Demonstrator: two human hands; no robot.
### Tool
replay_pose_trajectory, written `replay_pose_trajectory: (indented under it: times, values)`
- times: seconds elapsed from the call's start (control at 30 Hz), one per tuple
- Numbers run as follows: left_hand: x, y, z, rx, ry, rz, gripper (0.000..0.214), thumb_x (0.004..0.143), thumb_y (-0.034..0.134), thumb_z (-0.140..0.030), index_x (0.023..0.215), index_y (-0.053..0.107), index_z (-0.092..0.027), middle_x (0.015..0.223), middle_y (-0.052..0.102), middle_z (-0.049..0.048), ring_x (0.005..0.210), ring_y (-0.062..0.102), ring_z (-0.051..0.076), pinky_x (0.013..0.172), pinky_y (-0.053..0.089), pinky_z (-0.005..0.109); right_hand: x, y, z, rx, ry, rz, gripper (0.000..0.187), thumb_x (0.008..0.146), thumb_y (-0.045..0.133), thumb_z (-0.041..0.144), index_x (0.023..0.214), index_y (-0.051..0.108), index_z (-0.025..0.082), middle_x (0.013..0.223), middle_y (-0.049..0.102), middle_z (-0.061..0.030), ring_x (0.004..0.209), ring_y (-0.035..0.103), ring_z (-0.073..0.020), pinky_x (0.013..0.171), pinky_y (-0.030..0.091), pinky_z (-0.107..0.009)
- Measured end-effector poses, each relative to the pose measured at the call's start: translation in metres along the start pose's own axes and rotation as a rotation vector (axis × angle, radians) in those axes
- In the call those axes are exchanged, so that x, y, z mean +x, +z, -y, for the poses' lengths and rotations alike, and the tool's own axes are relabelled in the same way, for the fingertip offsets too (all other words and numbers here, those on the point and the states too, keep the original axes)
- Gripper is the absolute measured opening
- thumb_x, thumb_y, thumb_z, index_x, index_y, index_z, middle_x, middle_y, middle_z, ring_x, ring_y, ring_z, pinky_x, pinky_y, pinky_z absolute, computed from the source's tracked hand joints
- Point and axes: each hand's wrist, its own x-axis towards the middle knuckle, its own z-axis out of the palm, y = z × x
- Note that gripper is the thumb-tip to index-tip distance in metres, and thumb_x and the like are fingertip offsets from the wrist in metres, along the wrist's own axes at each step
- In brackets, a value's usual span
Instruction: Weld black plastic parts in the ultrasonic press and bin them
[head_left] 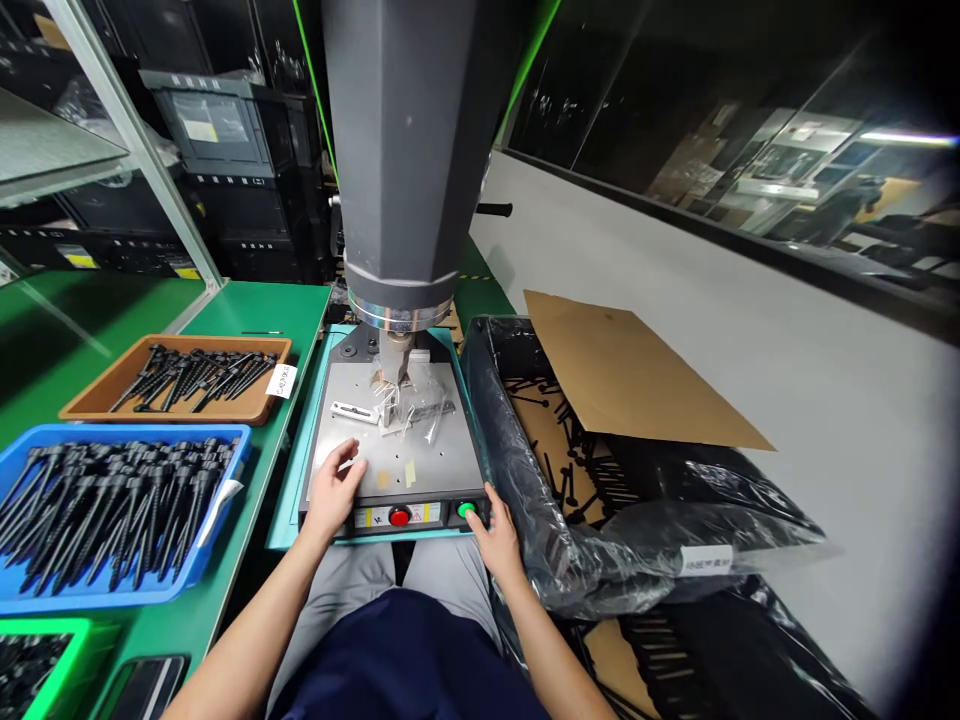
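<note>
A grey press machine (401,150) stands before me, its metal horn (394,355) lowered onto a small clear fixture (405,405) on the steel base plate (442,465). My left hand (334,490) rests open at the plate's front left corner, fingers spread on the metal. At the front right corner my right hand (495,535) has its thumb at the green button (466,510). A red button (399,517) sits in the middle of the front panel. Neither hand holds anything.
On the green bench at left are a brown tray (97,395) and a blue tray (187,570), both full of long black screw-like parts. A green bin (67,665) sits nearer. At right, a black-bagged box (600,560) holds loose black parts beside cardboard (630,370).
</note>
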Motion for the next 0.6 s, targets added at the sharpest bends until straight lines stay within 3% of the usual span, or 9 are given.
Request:
replay_pose_trajectory:
  times: [0.1, 0.2, 0.33, 0.5, 0.53, 0.6]
  values:
    - [0.023, 0.024, -0.014, -0.093, -0.028, 0.052, 0.054, 0.069, 0.079, -0.038, 0.117, 0.064, -0.018, 0.129, 0.061, 0.0151, 0.121, 0.056, 0.025, 0.102, 0.044, 0.039, -0.001, -0.006, 0.02, 0.004, -0.044, -0.151, 0.05, 0.086, 0.057, 0.049, 0.126, 0.06, 0.019, 0.13, 0.057, -0.0157, 0.122, 0.054, -0.0305, 0.105, 0.044, -0.051]
    - [0.039, 0.041, -0.023, -0.16, -0.072, 0.102, 0.054, 0.062, 0.084, -0.033, 0.11, 0.066, -0.016, 0.109, 0.069, 0.0128, 0.103, 0.064, 0.023, 0.094, 0.047, 0.037, -0.004, -0.003, 0.05, 0.115, -0.084, -0.228, 0.039, 0.088, 0.056, 0.047, 0.115, 0.066, 0.019, 0.125, 0.06, -0.0152, 0.118, 0.057, -0.0288, 0.104, 0.045, -0.049]
    - [0.043, 0.057, -0.033, -0.167, -0.143, 0.183, 0.04, 0.062, 0.082, -0.035, 0.092, 0.067, -0.013, 0.07, 0.066, 0.0036, 0.065, 0.063, 0.016, 0.065, 0.05, 0.03, -0.004, 0.022, 0.084, 0.463, 0.067, 0.089, 0.035, 0.085, 0.061, 0.048, 0.107, 0.068, 0.022, 0.108, 0.071, -0.0127, 0.101, 0.067, -0.0276, 0.091, 0.052, -0.045]
    - [0.033, 0.069, -0.048, -0.238, -0.184, 0.262, 0.036, 0.06, 0.083, -0.035, 0.082, 0.065, -0.013, 0.066, 0.065, 0.0034, 0.056, 0.061, 0.014, 0.05, 0.044, 0.023, 0.007, 0.07, 0.119, 0.646, 0.194, 0.576, 0.034, 0.077, 0.068, 0.044, 0.101, 0.067, 0.02, 0.091, 0.073, -0.0076, 0.077, 0.069, -0.023, 0.072, 0.055, -0.038]
    - [0.032, 0.071, -0.05, -0.252, -0.19, 0.27, 0.037, 0.059, 0.083, -0.035, 0.081, 0.065, -0.013, 0.067, 0.066, 0.0035, 0.056, 0.062, 0.014, 0.049, 0.043, 0.023, 0.013, 0.079, 0.126, 0.648, 0.177, 0.624, 0.031, 0.078, 0.066, 0.043, 0.099, 0.067, 0.02, 0.088, 0.072, -0.0061, 0.073, 0.069, -0.0219, 0.068, 0.055, -0.037]
    - [0.03, 0.075, -0.054, -0.27, -0.199, 0.265, 0.037, 0.057, 0.084, -0.034, 0.081, 0.064, -0.014, 0.066, 0.066, 0.0029, 0.055, 0.062, 0.014, 0.047, 0.042, 0.022, 0.029, 0.093, 0.139, 0.58, 0.1, 0.589, 0.02, 0.079, 0.062, 0.037, 0.091, 0.066, 0.021, 0.08, 0.07, -0.0041, 0.069, 0.066, -0.0212, 0.065, 0.053, -0.036]
